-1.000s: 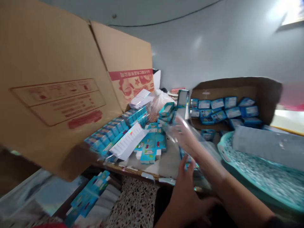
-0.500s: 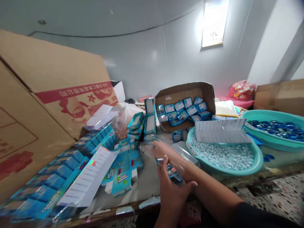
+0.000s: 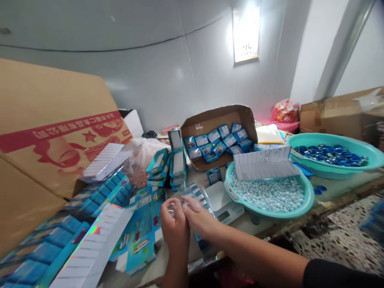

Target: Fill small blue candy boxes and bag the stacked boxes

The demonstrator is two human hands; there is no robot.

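Bright glare on wall poster [image 3: 246,38], stretched edges, slight blur

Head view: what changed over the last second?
View swung right, bringing the far-right tub into sight. Left hand moved left from beside the right forearm to meet the right hand; no clear pick-up or release. Pellet tub and carton stayed put.

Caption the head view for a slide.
Left hand grips clear plastic, right hand against it, near a digital scale and turquoise basin.
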